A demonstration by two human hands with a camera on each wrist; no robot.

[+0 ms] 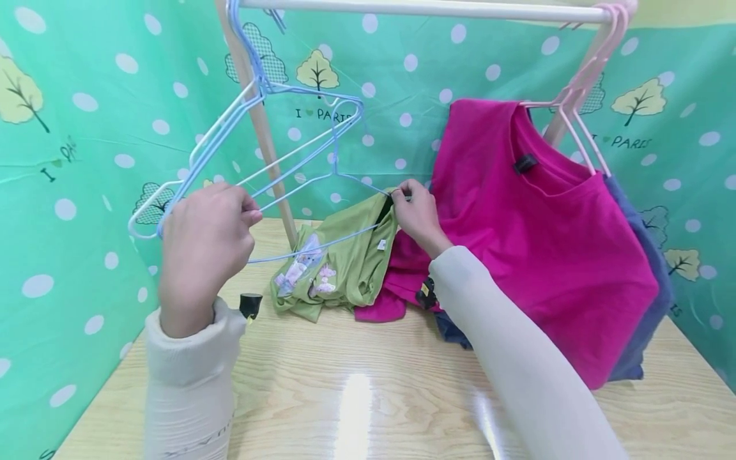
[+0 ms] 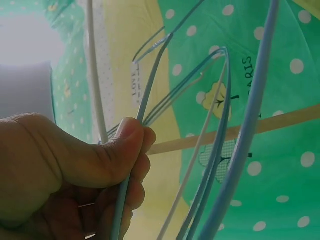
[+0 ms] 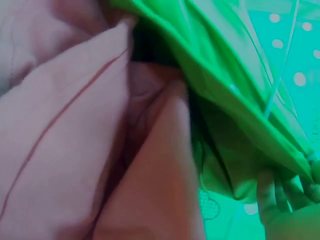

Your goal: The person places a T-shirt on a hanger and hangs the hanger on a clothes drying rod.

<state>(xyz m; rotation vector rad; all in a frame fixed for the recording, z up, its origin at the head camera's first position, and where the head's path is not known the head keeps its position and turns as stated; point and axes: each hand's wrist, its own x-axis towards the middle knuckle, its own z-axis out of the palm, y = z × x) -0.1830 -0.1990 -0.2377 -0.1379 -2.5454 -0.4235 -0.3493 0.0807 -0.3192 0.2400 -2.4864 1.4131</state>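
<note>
My left hand (image 1: 207, 249) grips one side of a light blue wire hanger (image 1: 336, 163), thumb and fingers curled round the wire in the left wrist view. The hanger's far end reaches the opening of a green shirt (image 1: 351, 275) with a printed picture. With its fingertips my right hand (image 1: 418, 217) pinches the edge of that opening and lifts it. Below, the rest of the shirt lies bunched on the table. Green cloth (image 3: 220, 85) and my right fingers (image 3: 270, 200) show at the right of the right wrist view.
Blue and white hangers (image 1: 214, 148) hang from the rack's rail (image 1: 425, 7) on the left, close by my left hand. On the right, a magenta shirt (image 1: 540, 249) hangs from a pink hanger (image 1: 577, 80), before a dark blue garment (image 1: 655, 236). The wooden table (image 1: 299, 383) stretches in front.
</note>
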